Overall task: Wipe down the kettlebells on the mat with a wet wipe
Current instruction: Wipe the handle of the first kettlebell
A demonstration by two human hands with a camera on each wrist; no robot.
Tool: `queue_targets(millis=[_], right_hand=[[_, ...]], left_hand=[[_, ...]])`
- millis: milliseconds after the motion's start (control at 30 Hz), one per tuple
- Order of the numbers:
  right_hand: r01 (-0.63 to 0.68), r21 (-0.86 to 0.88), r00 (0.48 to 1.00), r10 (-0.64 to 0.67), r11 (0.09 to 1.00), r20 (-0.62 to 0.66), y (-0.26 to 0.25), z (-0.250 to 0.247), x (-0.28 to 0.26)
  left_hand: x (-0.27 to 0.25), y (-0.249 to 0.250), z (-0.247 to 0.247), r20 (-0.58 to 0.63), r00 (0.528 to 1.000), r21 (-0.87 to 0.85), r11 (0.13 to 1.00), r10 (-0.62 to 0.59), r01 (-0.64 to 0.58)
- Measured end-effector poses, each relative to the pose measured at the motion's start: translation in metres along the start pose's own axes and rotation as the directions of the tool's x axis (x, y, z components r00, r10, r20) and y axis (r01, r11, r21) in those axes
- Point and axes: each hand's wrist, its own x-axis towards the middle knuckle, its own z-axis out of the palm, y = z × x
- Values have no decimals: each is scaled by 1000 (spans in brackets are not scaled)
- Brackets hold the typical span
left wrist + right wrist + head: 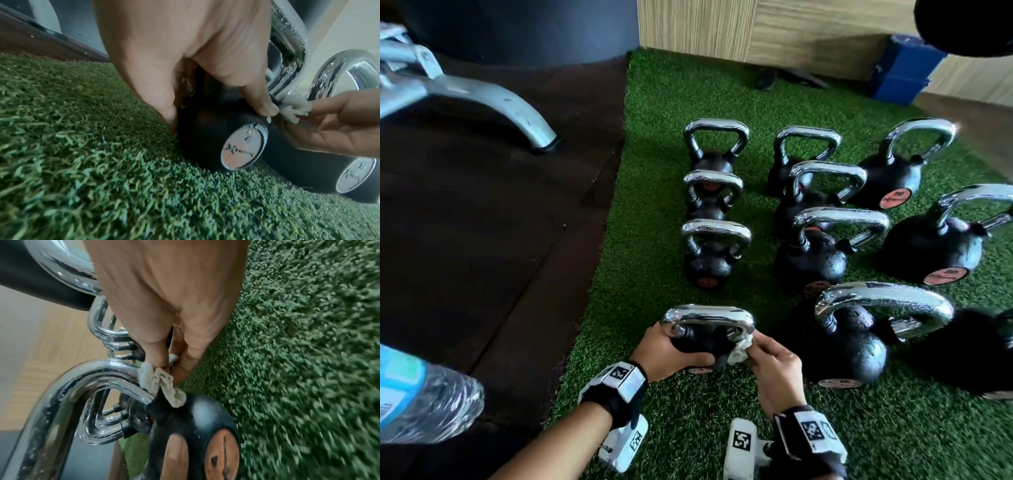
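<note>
A small black kettlebell (pixel 702 337) (pixel 207 134) (pixel 197 421) with a chrome handle (pixel 709 317) sits nearest me on the green turf mat (pixel 688 418). My left hand (pixel 671 353) (pixel 185 56) grips its black body from the left, thumb across the front. My right hand (pixel 774 359) (pixel 168 305) pinches a crumpled white wet wipe (pixel 739 349) (pixel 294 108) (pixel 162 382) and presses it where the handle's right end meets the body. Several more black kettlebells with chrome handles stand in rows behind and to the right, such as a large one (pixel 859 342).
Dark rubber flooring (pixel 482 240) borders the mat on the left, with a silver machine leg (pixel 493 106) on it. A clear plastic water bottle (pixel 421 397) shows at the lower left. A wooden wall (pixel 756 31) and a blue block (pixel 904 68) stand at the far end.
</note>
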Motion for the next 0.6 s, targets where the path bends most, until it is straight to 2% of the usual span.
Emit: queue_targets(millis=[67, 167, 233, 267, 333, 400, 467, 600], right_hand=[[-4, -108, 1000, 6, 994, 18, -5, -8, 0], [-62, -226, 989, 91, 972, 120, -15, -23, -9], [-72, -239, 964, 129, 968, 234, -22, -25, -18], [-54, -246, 952, 124, 968, 279, -25, -23, -24], [43, -282, 932, 64, 958, 357, -31, -14, -33], [183, -335, 909, -30, 924, 416, -37, 0, -43], [286, -334, 885, -114, 898, 451, -43, 13, -50], [439, -416, 868, -255, 796, 426, -46, 31, -60]], left_hand=[[-5, 7, -4, 57, 998, 52, 998, -41, 38], [-17, 13, -17, 203, 969, 333, 941, -138, 64], [-29, 14, -25, 158, 965, 396, 908, -212, 135], [-37, 15, -28, 139, 970, 336, 931, -199, 143], [-50, 21, -30, 168, 972, -22, 985, -165, 171], [-61, 33, -32, 252, 957, -365, 902, -142, 230], [-69, 43, -32, 301, 950, -518, 823, -83, 236], [-75, 56, -28, 307, 952, -645, 740, 20, 192]])
